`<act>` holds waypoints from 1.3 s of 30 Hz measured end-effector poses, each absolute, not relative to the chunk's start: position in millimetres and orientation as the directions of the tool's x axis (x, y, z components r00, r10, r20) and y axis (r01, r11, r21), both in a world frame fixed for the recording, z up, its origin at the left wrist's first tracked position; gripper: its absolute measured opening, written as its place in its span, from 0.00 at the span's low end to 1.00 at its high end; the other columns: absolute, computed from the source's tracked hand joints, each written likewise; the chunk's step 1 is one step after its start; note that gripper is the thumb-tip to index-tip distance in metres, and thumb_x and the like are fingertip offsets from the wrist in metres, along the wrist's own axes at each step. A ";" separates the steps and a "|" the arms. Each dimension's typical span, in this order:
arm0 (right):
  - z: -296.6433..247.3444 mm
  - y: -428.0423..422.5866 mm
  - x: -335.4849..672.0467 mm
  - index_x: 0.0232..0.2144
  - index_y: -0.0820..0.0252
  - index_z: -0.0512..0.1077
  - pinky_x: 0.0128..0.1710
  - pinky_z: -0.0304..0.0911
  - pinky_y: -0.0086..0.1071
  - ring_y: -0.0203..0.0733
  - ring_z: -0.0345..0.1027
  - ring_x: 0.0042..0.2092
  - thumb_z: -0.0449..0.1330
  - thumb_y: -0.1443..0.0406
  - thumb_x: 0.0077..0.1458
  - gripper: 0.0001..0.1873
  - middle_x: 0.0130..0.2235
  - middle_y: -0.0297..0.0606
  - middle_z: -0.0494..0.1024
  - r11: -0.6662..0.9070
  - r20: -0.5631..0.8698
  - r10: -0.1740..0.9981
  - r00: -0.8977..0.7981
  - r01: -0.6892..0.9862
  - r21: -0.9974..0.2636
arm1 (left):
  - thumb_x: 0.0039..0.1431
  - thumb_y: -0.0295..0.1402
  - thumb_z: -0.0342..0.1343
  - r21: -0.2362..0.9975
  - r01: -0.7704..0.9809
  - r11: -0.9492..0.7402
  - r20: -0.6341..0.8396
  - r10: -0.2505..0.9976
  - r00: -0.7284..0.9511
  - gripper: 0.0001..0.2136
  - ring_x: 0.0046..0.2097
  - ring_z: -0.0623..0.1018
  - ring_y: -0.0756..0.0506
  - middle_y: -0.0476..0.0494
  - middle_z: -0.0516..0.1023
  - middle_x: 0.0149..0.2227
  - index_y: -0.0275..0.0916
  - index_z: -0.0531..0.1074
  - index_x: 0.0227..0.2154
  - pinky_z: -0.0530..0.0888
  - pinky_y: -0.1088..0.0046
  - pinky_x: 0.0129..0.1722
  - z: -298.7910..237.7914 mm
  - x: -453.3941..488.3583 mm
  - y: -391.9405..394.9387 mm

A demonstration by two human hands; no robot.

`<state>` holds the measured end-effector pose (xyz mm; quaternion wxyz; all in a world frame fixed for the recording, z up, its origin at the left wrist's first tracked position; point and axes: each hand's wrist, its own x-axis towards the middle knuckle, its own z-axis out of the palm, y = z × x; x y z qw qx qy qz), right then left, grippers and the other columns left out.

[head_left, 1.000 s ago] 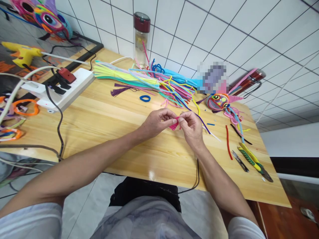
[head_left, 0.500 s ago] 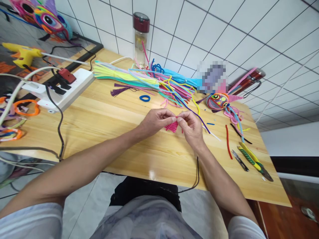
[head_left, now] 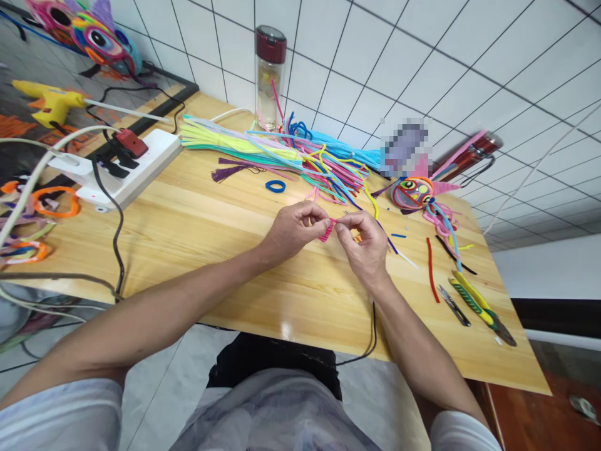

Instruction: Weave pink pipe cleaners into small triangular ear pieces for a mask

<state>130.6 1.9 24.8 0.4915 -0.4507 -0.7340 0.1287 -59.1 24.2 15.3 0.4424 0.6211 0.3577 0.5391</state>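
Note:
Above the middle of the wooden table (head_left: 244, 275), both my hands meet at a small pink pipe-cleaner piece (head_left: 327, 232) with a ribbed, folded look. My left hand (head_left: 300, 230) is closed, thumb and forefinger pinching the piece from the left. From the other side my right hand (head_left: 365, 244) pinches its upper end between thumb and forefinger. Part of the piece is hidden behind my left fingers. Just beyond the hands lies a blue ring (head_left: 275, 186), and a spread of coloured pipe cleaners (head_left: 244, 147) stretches behind it.
On the left are a white power strip (head_left: 141, 166) with cables and a yellow glue gun (head_left: 49, 103). A glass bottle (head_left: 270, 75) stands by the tiled wall. To the right lie a fish-like figure (head_left: 413, 192), a red pipe cleaner (head_left: 432, 269), thread snips (head_left: 454, 305) and yellow-green pliers (head_left: 483, 310).
The pink piece shows less of its width now, seemingly turned. My right hand has shifted slightly right, with its fingertips a little farther from my left. The whole view has moved slightly.

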 end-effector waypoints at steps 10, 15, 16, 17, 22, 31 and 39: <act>20.9 0.9 125.5 0.37 0.52 0.80 0.37 0.72 0.38 0.41 0.77 0.35 0.65 0.69 0.66 0.06 0.33 0.35 0.82 0.666 0.766 0.610 -0.202 0.654 -0.358 | 0.58 0.34 0.66 0.941 -0.100 -0.323 0.333 0.935 0.122 0.06 0.27 0.71 0.51 0.49 0.78 0.26 0.39 0.80 0.28 0.68 0.73 0.29 5.6 -55.3 24.8; 16.5 0.1 124.1 0.40 0.52 0.81 0.38 0.74 0.38 0.41 0.78 0.36 0.63 0.69 0.67 0.08 0.34 0.36 0.83 0.666 0.755 0.617 -0.221 0.658 -0.352 | 0.57 0.36 0.68 0.941 -0.213 -0.264 0.289 0.952 0.098 0.07 0.26 0.72 0.52 0.49 0.79 0.26 0.38 0.80 0.28 0.69 0.74 0.28 1.1 -51.1 25.7; 15.9 -0.1 123.7 0.40 0.52 0.81 0.38 0.74 0.38 0.41 0.78 0.36 0.63 0.69 0.67 0.08 0.35 0.36 0.84 0.661 0.751 0.623 -0.219 0.661 -0.356 | 0.56 0.37 0.68 0.938 -0.244 -0.247 0.278 0.955 0.100 0.08 0.26 0.73 0.52 0.50 0.79 0.26 0.38 0.80 0.28 0.69 0.74 0.27 0.9 -50.2 25.7; 15.5 -0.3 123.2 0.40 0.52 0.82 0.37 0.74 0.38 0.41 0.78 0.35 0.62 0.69 0.67 0.09 0.35 0.36 0.84 0.656 0.748 0.628 -0.215 0.663 -0.360 | 0.56 0.37 0.69 0.934 -0.273 -0.229 0.266 0.958 0.106 0.08 0.25 0.73 0.52 0.50 0.79 0.25 0.38 0.79 0.28 0.70 0.74 0.27 0.9 -49.4 25.7; 17.2 -2.8 121.4 0.41 0.52 0.81 0.36 0.72 0.37 0.40 0.75 0.33 0.63 0.66 0.67 0.06 0.34 0.35 0.83 0.589 0.703 0.698 -0.138 0.669 -0.453 | 0.53 0.39 0.71 0.913 -0.377 -0.158 0.219 0.968 0.125 0.11 0.25 0.74 0.52 0.51 0.78 0.25 0.38 0.78 0.28 0.72 0.75 0.27 2.2 -47.3 26.4; 15.8 -3.9 120.9 0.39 0.52 0.78 0.36 0.72 0.38 0.41 0.73 0.32 0.65 0.57 0.65 0.07 0.33 0.34 0.81 0.386 0.480 0.877 0.021 0.565 -0.729 | 0.53 0.42 0.72 0.922 -0.372 -0.106 0.145 0.987 0.076 0.12 0.28 0.74 0.51 0.49 0.79 0.27 0.39 0.79 0.29 0.74 0.72 0.31 4.1 -51.6 29.5; 9.0 -2.6 120.5 0.38 0.53 0.77 0.37 0.70 0.37 0.40 0.73 0.32 0.66 0.62 0.63 0.02 0.33 0.33 0.80 0.393 0.460 0.888 0.011 0.503 -0.770 | 0.55 0.40 0.70 0.916 -0.381 -0.127 0.153 0.988 0.038 0.10 0.31 0.76 0.50 0.49 0.80 0.29 0.39 0.78 0.29 0.74 0.71 0.35 4.9 -54.3 33.3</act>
